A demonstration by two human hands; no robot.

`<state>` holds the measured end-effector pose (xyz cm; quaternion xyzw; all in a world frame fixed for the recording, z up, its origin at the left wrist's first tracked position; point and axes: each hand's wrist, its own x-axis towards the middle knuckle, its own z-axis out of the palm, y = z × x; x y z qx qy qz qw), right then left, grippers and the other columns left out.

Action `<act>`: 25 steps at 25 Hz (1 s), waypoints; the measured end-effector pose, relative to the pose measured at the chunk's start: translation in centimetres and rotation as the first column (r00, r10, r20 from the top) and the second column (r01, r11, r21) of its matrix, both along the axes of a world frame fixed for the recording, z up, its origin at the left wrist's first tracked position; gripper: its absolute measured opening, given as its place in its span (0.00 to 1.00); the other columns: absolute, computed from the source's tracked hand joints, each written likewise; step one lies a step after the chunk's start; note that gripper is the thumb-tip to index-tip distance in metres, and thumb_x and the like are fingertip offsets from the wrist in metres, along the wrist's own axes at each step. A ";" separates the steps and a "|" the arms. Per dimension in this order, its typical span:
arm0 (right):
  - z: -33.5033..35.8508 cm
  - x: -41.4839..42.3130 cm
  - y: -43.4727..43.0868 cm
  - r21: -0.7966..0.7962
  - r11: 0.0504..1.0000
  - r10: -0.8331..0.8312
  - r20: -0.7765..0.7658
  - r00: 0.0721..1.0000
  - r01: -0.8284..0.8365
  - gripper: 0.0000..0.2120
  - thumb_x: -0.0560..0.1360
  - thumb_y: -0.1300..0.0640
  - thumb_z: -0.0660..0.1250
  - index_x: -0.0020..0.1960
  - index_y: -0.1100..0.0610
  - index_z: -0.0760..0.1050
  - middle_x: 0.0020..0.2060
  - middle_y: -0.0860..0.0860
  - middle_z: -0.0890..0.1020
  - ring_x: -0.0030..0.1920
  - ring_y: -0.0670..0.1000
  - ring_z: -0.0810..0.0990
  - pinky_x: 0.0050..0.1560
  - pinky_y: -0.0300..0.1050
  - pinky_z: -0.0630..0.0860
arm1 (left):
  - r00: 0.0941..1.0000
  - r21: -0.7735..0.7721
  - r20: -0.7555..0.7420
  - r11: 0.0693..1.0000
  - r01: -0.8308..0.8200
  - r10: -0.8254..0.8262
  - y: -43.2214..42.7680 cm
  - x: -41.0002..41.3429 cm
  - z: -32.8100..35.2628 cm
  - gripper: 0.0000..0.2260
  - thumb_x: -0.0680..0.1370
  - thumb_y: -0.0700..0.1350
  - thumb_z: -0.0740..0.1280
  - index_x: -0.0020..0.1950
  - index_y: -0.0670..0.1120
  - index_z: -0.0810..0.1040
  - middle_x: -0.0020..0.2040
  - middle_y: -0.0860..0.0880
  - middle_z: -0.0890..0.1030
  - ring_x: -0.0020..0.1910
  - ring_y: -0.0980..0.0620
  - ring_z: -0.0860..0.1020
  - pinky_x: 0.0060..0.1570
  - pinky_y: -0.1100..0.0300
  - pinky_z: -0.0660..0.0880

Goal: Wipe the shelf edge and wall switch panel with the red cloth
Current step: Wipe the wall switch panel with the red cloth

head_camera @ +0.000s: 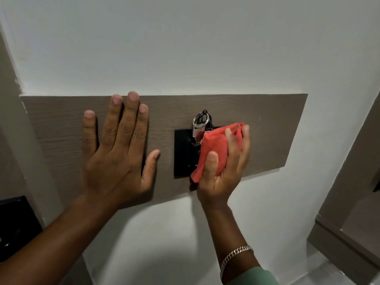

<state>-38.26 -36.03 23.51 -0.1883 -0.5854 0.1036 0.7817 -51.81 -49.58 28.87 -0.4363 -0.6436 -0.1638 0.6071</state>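
Right hand (223, 161) grips bunched red cloth (213, 149), fingers curled round it, pressing it on the black switch panel (184, 153); cloth's long axis runs diagonally, lower-left tail to upper-right fingertips. Keys (200, 125) hang just above-left. Left hand (119, 149) lies spread flat on brown wall board (267, 128), left of the panel.

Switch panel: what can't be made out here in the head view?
- Switch panel: right half hidden by red cloth and right hand.
- Its white lettering: too small to read.
- Keys: lower part behind the cloth.
- Dark object: cut off by left edge.
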 end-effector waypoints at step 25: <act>-2.3 0.5 -2.8 0.087 0.995 -0.085 0.415 0.906 0.054 0.26 0.81 0.41 0.59 0.75 0.51 0.64 0.78 0.63 0.59 0.81 0.63 0.53 0.75 0.73 0.59 | 0.917 0.050 0.173 0.933 0.356 -0.359 -1.3 2.6 -1.2 0.26 0.77 0.46 0.60 0.73 0.36 0.69 0.75 0.37 0.68 0.76 0.39 0.63 0.76 0.43 0.55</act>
